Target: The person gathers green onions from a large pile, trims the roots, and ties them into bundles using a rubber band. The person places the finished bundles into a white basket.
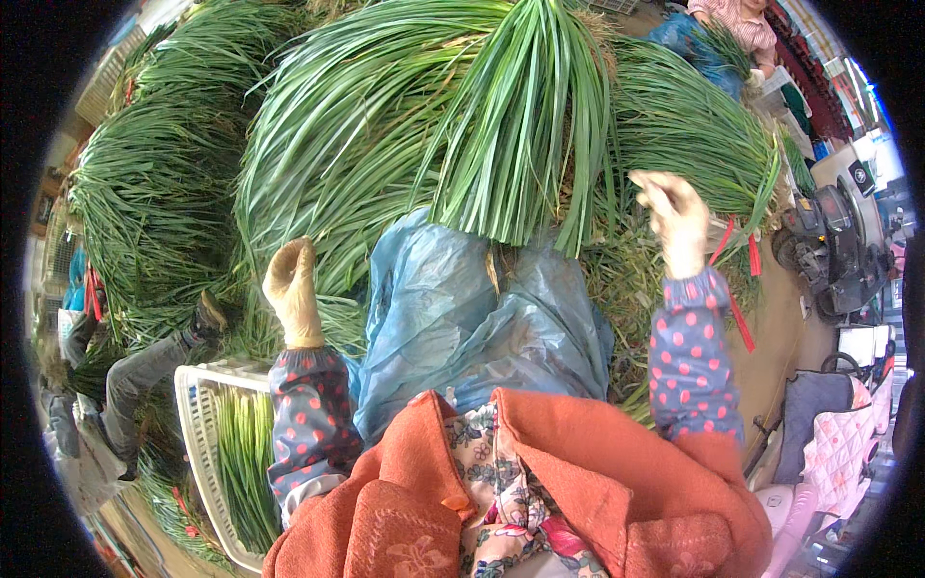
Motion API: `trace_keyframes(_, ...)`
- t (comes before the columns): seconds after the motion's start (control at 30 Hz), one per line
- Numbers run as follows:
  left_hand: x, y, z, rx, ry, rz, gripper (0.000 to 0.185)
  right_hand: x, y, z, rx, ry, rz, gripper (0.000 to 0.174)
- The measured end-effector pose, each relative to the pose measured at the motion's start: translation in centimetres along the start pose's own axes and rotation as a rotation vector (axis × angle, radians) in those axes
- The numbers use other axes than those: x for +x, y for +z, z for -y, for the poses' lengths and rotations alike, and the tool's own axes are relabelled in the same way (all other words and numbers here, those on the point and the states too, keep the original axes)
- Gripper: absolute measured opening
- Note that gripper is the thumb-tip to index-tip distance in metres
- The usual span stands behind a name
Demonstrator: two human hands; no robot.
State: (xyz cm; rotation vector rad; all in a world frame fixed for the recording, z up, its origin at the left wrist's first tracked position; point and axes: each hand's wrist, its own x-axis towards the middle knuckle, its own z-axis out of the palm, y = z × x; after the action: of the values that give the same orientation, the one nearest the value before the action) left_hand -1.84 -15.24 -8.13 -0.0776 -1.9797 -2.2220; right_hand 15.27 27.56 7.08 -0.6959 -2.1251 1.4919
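Note:
A large heap of leafy greens resembling Chinese chives [361,123] spreads before me. On top, a loose bundle of the same greens [517,144] hangs its leaf ends towards my lap. A blue plastic sheet [470,318] covers my lap. My left hand [293,285], in a pale glove, is raised at the heap's near left edge with its fingers curled; its inner side is hidden. My right hand [676,217], also gloved, is raised right of the bundle, thumb and fingers bent close together. Nothing can be made out in either hand.
A white plastic crate [189,419] with upright greens stands at my left. More heaps of greens [159,180] lie further left. Another person's leg [137,383] reaches in there. A person [737,36] sits at the upper right. Parked scooters [824,231] line the right side.

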Motion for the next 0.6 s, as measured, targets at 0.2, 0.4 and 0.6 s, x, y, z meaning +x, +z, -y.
trace_keyframes(0.2, -1.2, 1.8, -1.7, -0.081, -0.022, 0.036, 0.017, 1.8, 8.7, 2.7, -0.11, -0.239, 0.29, 0.022)
trace_keyframes(0.4, -1.7, 6.0, -3.9, 0.055, 0.077, 0.157, 0.01, 2.3, 10.2, 0.3, -0.365, -0.037, 0.25, 0.029)
trace_keyframes(0.6, -1.4, 10.4, -5.2, -0.022, -0.032, 0.322, 0.015, 1.3, 10.8, 1.2, 0.162, 0.193, 0.212, 0.017)
